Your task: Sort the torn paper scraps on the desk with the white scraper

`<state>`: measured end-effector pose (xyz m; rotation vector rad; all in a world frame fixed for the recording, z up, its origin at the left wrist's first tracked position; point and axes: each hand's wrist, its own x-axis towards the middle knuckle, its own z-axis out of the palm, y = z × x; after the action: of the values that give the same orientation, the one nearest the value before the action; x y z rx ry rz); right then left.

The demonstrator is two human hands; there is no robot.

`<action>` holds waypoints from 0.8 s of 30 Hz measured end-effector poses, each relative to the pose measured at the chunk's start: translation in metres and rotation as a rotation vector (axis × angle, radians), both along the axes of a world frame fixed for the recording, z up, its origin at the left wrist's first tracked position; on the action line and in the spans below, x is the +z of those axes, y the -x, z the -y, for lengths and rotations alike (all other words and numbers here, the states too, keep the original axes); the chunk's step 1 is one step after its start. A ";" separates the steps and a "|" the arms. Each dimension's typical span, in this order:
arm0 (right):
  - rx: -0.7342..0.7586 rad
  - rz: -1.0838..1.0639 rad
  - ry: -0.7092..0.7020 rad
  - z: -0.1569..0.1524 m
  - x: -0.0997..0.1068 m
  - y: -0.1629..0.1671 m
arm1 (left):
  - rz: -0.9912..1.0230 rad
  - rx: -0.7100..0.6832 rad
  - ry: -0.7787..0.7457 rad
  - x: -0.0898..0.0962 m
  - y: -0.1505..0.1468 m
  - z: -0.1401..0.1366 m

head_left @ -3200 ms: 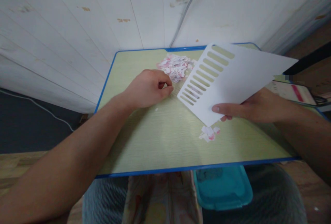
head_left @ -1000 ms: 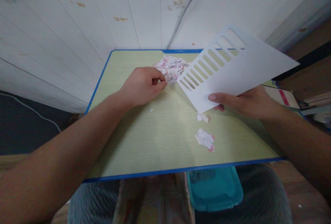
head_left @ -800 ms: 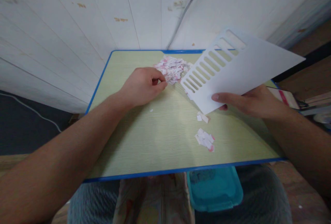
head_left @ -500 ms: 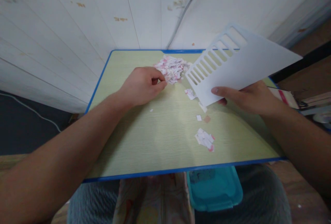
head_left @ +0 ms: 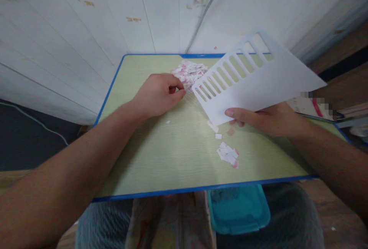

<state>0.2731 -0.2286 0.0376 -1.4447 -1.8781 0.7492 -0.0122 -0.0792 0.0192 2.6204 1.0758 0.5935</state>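
My right hand [head_left: 274,120] grips a thin white plastic sheet [head_left: 267,82] by its near edge, thumb on top. Slots of graded length run along the sheet's left side, and it is held tilted over the table. Its left corner reaches the heap of small white and pink paper pieces [head_left: 188,73] and hides part of it. Just left of that heap, my left hand [head_left: 158,94] rests with thumb and fingertips pinched together; anything between them is too small to make out. Below the sheet lie a white paper piece [head_left: 218,136] and a tan piece [head_left: 230,131].
A small cluster of paper pieces [head_left: 228,154] lies nearer me on the blue-edged table [head_left: 149,164]. A teal plastic container [head_left: 241,214] sits below the front edge, over my lap. The panelled wall [head_left: 161,11] with a grey cable [head_left: 205,13] stands behind the table.
My right hand has moved left and slightly down with the slotted sheet, now covering more of the heap. The white paper piece below it has shifted slightly. My left hand stays put.
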 end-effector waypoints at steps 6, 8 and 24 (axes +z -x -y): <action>-0.114 -0.058 -0.051 0.000 -0.002 -0.002 | -0.046 -0.001 -0.023 0.003 -0.001 0.002; -0.124 -0.056 -0.053 0.000 -0.003 -0.001 | -0.042 -0.005 -0.022 0.003 -0.001 0.001; -0.143 -0.046 0.000 0.002 0.001 0.000 | -0.013 -0.126 -0.043 0.009 -0.003 0.013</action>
<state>0.2734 -0.2304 0.0388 -1.5306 -1.7198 0.7073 -0.0093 -0.0924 0.0283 2.7081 0.9026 0.5795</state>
